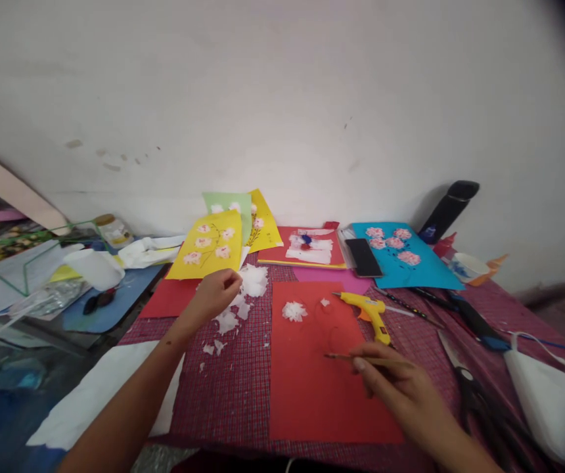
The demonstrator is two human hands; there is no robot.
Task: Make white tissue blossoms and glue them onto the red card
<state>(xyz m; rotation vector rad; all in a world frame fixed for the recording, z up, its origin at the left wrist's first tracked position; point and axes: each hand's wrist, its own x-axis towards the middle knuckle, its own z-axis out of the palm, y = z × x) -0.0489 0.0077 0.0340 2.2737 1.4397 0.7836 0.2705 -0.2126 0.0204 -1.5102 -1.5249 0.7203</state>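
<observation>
Between the thumb and fingers of the right hand [401,387] a slim paintbrush [344,357] was pinched, its tip over a red paper sheet [312,407] bearing a white paper flower [294,311]. Beside torn white paper pieces [253,281], the left hand [221,289] had its fingers curled together, their contents impossible to tell. Farther out, a yellow glue gun [372,311] lay across the sheet's right edge.

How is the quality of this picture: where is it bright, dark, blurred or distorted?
Head view: the wall is brightest toward its lower middle, and the top right corner goes black. Head view: the white bag at lower right looks blurred and stretched, probably lens distortion; the front red sheet is clearer.
</observation>
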